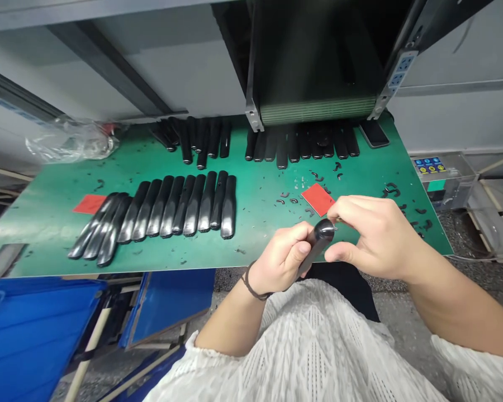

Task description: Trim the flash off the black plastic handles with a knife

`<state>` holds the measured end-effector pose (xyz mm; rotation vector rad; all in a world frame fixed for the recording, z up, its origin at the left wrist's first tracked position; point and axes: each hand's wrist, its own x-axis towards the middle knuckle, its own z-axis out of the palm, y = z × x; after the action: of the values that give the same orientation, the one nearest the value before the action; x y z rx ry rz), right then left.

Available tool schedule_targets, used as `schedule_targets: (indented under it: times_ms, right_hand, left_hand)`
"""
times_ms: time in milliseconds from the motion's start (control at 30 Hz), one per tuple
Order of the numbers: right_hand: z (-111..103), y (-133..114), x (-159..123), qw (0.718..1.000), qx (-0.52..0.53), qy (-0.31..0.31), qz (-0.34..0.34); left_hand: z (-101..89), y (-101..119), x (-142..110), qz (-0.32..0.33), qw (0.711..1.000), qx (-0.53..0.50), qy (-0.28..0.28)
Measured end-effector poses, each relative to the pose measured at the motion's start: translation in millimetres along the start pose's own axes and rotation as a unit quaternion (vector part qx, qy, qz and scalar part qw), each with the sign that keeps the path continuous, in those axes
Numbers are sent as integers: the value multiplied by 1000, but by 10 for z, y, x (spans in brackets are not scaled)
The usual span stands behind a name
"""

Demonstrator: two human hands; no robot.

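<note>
My left hand is wrapped round a black plastic handle, holding it at a tilt over the table's front edge with the rounded end up. My right hand is at that rounded end. Its fingers are curled in and the thumb stands apart below them. A tiny pale, shiny bit shows between the right fingertips and the handle's end; what it is cannot be made out. Left of my hands lies a row of similar black handles on the green table.
More black handles lie in a back-left group and under the green conveyor belt. Red cards, black scraps, a phone and a clear plastic bag are on the table. Blue bins stand below left.
</note>
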<state>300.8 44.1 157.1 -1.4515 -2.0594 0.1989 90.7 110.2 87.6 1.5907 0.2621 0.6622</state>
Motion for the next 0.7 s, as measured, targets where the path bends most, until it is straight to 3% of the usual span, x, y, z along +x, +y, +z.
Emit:
schedule_targets:
  times_ms: [167, 300, 467, 567, 700]
  right_hand:
    - [6, -35, 43, 996, -85, -18, -8]
    - [50, -40, 9, 981, -183, 56, -40]
    - [156, -59, -43, 950, -263, 154, -61]
    - [228, -68, -68, 937, -289, 185, -61]
    - [306, -75, -88, 935, -289, 200, -46]
  left_hand:
    - [35, 6, -11, -19, 1000, -3, 13]
    - [95, -1, -25, -41, 998, -25, 38]
    - [195, -28, -23, -70, 989, -123, 50]
    - [235, -41, -6, -72, 979, -183, 52]
    - [268, -53, 24, -78, 972, -196, 103]
